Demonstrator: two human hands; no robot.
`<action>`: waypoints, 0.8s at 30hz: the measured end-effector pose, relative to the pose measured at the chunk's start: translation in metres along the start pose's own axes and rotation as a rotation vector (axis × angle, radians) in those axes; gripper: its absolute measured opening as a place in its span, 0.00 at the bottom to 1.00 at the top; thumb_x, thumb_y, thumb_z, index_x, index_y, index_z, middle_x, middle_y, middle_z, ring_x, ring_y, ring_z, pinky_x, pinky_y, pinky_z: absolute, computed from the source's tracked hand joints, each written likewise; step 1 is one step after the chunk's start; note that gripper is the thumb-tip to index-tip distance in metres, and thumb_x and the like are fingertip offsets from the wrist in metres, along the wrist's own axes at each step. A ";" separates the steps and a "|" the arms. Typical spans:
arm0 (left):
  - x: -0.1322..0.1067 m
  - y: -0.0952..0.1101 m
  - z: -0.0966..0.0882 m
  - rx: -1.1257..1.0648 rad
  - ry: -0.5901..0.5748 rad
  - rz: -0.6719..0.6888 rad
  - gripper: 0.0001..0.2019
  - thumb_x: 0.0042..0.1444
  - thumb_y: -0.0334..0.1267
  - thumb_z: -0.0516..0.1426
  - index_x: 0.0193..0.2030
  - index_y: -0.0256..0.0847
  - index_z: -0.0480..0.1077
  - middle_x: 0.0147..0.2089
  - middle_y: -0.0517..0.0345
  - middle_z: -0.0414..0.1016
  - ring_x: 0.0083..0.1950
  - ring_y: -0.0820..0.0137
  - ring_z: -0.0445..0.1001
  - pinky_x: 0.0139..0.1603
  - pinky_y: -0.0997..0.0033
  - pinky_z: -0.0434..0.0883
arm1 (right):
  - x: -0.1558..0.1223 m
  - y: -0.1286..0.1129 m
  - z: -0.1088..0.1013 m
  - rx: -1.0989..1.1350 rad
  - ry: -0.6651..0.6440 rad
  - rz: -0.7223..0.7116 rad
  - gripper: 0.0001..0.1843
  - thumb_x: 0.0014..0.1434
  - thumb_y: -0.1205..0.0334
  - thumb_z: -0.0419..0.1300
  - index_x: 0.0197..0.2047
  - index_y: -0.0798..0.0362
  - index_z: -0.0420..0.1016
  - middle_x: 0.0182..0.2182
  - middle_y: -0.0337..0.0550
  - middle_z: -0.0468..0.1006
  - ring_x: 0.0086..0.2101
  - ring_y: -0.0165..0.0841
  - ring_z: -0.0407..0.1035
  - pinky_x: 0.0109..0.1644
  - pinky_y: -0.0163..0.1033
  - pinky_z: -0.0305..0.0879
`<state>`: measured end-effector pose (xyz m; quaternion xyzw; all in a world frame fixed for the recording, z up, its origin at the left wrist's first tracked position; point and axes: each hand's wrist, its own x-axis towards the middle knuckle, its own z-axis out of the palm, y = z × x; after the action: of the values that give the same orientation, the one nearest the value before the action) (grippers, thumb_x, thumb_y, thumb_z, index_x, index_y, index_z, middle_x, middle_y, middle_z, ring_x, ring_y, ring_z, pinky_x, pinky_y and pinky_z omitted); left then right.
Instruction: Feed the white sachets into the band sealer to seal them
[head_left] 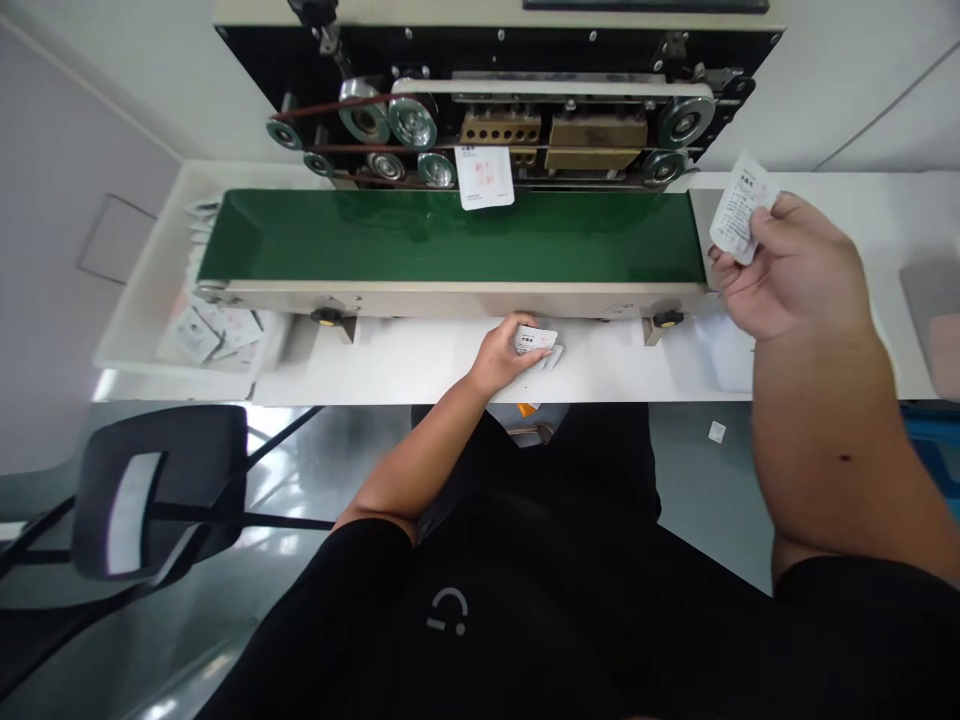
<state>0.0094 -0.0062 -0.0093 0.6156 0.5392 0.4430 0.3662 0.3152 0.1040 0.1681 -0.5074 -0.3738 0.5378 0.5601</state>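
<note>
Green conveyor belt (pixel 450 238) ahead.
Right hand (pixel 795 270) fingers clamp a sachet (pixel 739 210) aloft; left hand (pixel 499 355) fingers clamp a packet (pixel 536 339) at the desk (pixel 420 375).

A worker in a black short-sleeved top (pixel 517 640), a pale broken-ring logo (pixel 448 610) on the chest. Sleeves (pixel 862 610) end above bare forearms (pixel 420 455); the right forearm (pixel 825 440) bears one small dark spot (pixel 845 458). The left hand (pixel 499 355) and right hand (pixel 795 270) are ungloved.

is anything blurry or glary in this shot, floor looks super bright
In the head view, glare washes out the floor beside the chair, the right hand looks slightly soft, wide-angle distortion bends the frame's edges, and the small print on the sachet is too blurred to read.
</note>
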 end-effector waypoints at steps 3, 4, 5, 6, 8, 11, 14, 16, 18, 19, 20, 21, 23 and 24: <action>0.000 0.002 0.000 0.013 0.001 0.004 0.24 0.53 0.51 0.73 0.51 0.45 0.72 0.45 0.57 0.81 0.40 0.66 0.78 0.42 0.68 0.71 | 0.028 -0.011 -0.014 -0.055 0.084 0.041 0.12 0.67 0.82 0.56 0.44 0.57 0.74 0.44 0.52 0.83 0.37 0.30 0.79 0.30 0.30 0.69; 0.000 0.002 -0.001 0.016 0.001 0.004 0.24 0.53 0.51 0.73 0.51 0.45 0.73 0.45 0.57 0.81 0.40 0.67 0.78 0.42 0.68 0.71 | 0.035 -0.012 -0.016 -0.069 0.121 0.038 0.13 0.66 0.84 0.56 0.42 0.58 0.73 0.43 0.52 0.83 0.38 0.31 0.80 0.30 0.30 0.70; 0.000 0.003 -0.001 0.018 0.001 0.004 0.24 0.53 0.51 0.73 0.51 0.45 0.73 0.44 0.57 0.81 0.40 0.67 0.77 0.42 0.68 0.71 | 0.041 -0.011 -0.016 -0.084 0.144 0.036 0.13 0.65 0.85 0.56 0.41 0.58 0.73 0.43 0.53 0.83 0.38 0.32 0.81 0.31 0.30 0.71; 0.000 0.004 -0.001 0.018 0.000 0.006 0.24 0.53 0.51 0.73 0.50 0.45 0.73 0.44 0.57 0.81 0.40 0.67 0.77 0.42 0.68 0.70 | 0.046 -0.010 -0.015 -0.098 0.154 0.037 0.13 0.65 0.86 0.57 0.41 0.59 0.73 0.44 0.53 0.83 0.39 0.32 0.81 0.32 0.31 0.72; 0.000 0.005 -0.001 0.017 -0.001 0.011 0.23 0.53 0.50 0.73 0.50 0.44 0.73 0.45 0.57 0.82 0.40 0.67 0.78 0.42 0.68 0.70 | 0.054 -0.008 -0.006 -0.138 0.147 0.047 0.12 0.65 0.85 0.58 0.43 0.61 0.74 0.44 0.54 0.83 0.39 0.30 0.81 0.33 0.30 0.73; 0.000 0.006 -0.001 0.005 0.002 0.019 0.23 0.53 0.51 0.73 0.49 0.44 0.73 0.46 0.56 0.82 0.41 0.66 0.78 0.43 0.68 0.71 | 0.067 -0.006 0.024 -0.235 0.121 0.104 0.09 0.67 0.82 0.62 0.49 0.67 0.76 0.42 0.54 0.82 0.35 0.23 0.77 0.35 0.28 0.69; 0.001 0.004 0.000 -0.008 0.008 0.017 0.25 0.51 0.53 0.74 0.49 0.44 0.73 0.44 0.56 0.82 0.39 0.67 0.77 0.42 0.68 0.70 | 0.073 -0.007 0.059 -0.349 0.066 0.145 0.16 0.67 0.75 0.66 0.56 0.71 0.76 0.40 0.51 0.81 0.29 0.19 0.73 0.35 0.31 0.68; 0.001 0.002 0.000 -0.019 0.020 0.011 0.26 0.50 0.54 0.74 0.49 0.44 0.73 0.43 0.57 0.81 0.38 0.68 0.76 0.40 0.69 0.69 | 0.065 -0.007 0.073 -0.429 0.059 0.061 0.18 0.68 0.68 0.68 0.57 0.71 0.77 0.39 0.50 0.81 0.26 0.19 0.71 0.34 0.33 0.69; 0.000 0.000 0.000 -0.038 0.041 0.006 0.26 0.51 0.54 0.74 0.49 0.44 0.73 0.42 0.58 0.81 0.37 0.68 0.75 0.39 0.70 0.69 | 0.040 0.001 0.074 -0.491 0.108 -0.171 0.17 0.70 0.65 0.66 0.57 0.67 0.78 0.44 0.51 0.80 0.24 0.19 0.70 0.31 0.31 0.68; 0.000 0.000 0.001 -0.049 0.052 0.002 0.26 0.52 0.54 0.73 0.49 0.44 0.72 0.42 0.58 0.80 0.37 0.69 0.75 0.39 0.70 0.69 | 0.022 0.009 0.071 -0.503 0.134 -0.312 0.16 0.70 0.66 0.64 0.58 0.65 0.79 0.47 0.51 0.80 0.24 0.18 0.70 0.29 0.30 0.66; -0.001 -0.001 0.001 -0.061 0.060 -0.002 0.25 0.53 0.54 0.73 0.49 0.44 0.72 0.42 0.58 0.80 0.37 0.69 0.75 0.39 0.70 0.69 | 0.001 0.021 0.067 -0.506 0.150 -0.452 0.15 0.70 0.68 0.63 0.58 0.61 0.79 0.49 0.50 0.79 0.25 0.18 0.70 0.28 0.28 0.65; -0.002 -0.001 0.001 -0.074 0.069 -0.008 0.25 0.54 0.54 0.72 0.49 0.44 0.72 0.41 0.59 0.80 0.37 0.70 0.74 0.39 0.71 0.69 | -0.022 0.034 0.061 -0.507 0.125 -0.559 0.14 0.70 0.69 0.61 0.57 0.60 0.79 0.49 0.49 0.79 0.26 0.19 0.70 0.28 0.28 0.64; -0.003 -0.002 0.001 -0.105 0.080 -0.020 0.25 0.55 0.55 0.72 0.50 0.44 0.71 0.41 0.59 0.79 0.36 0.70 0.74 0.39 0.71 0.70 | -0.066 0.068 0.051 -0.550 0.029 -0.625 0.10 0.70 0.65 0.62 0.51 0.56 0.81 0.42 0.46 0.79 0.30 0.24 0.71 0.31 0.31 0.67; -0.004 -0.002 0.001 -0.125 0.086 -0.025 0.25 0.55 0.56 0.72 0.50 0.44 0.71 0.41 0.60 0.78 0.37 0.71 0.74 0.39 0.71 0.70 | -0.085 0.086 0.048 -0.608 -0.051 -0.583 0.10 0.69 0.63 0.63 0.51 0.55 0.82 0.42 0.46 0.80 0.34 0.27 0.73 0.32 0.32 0.68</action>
<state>0.0098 -0.0097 -0.0122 0.5651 0.5334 0.4973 0.3858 0.2380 0.0203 0.1052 -0.5090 -0.6572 0.2342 0.5041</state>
